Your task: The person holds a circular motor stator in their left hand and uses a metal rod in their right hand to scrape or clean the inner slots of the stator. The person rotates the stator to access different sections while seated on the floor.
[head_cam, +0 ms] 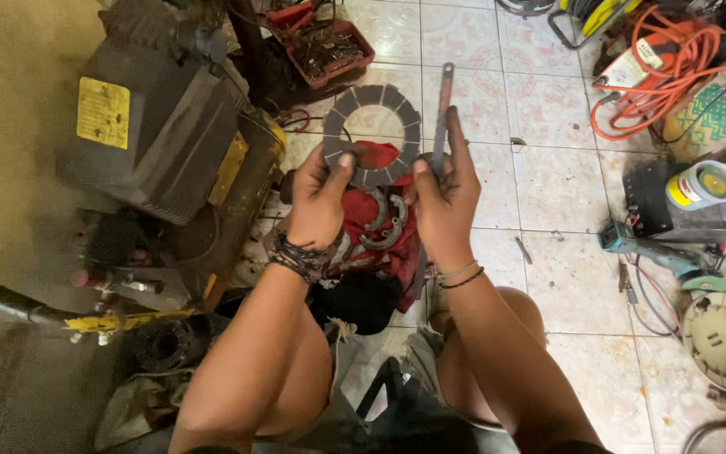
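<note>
- Head view, workshop floor: my left hand [317, 202] pinches the lower rim of a flat grey friction ring [371, 134], thumb on its face, holding it up over the tiled floor [548, 176].
- My right hand [443, 197] is closed around a slim flat metal bar [441, 118], which stands upright just beside the ring's right edge.
- The ring looks thin, stiff and light, its segmented lining likely brittle at the edges; I judge the rim the safest place to take hold.
- Below my hands, a red cloth [371, 223] carries curved metal shoes [384, 223].
- A red tray [327, 50] at the top holds small dark metal parts, too blurred to identify.
- At my left sits a dark engine block [161, 134].
</note>
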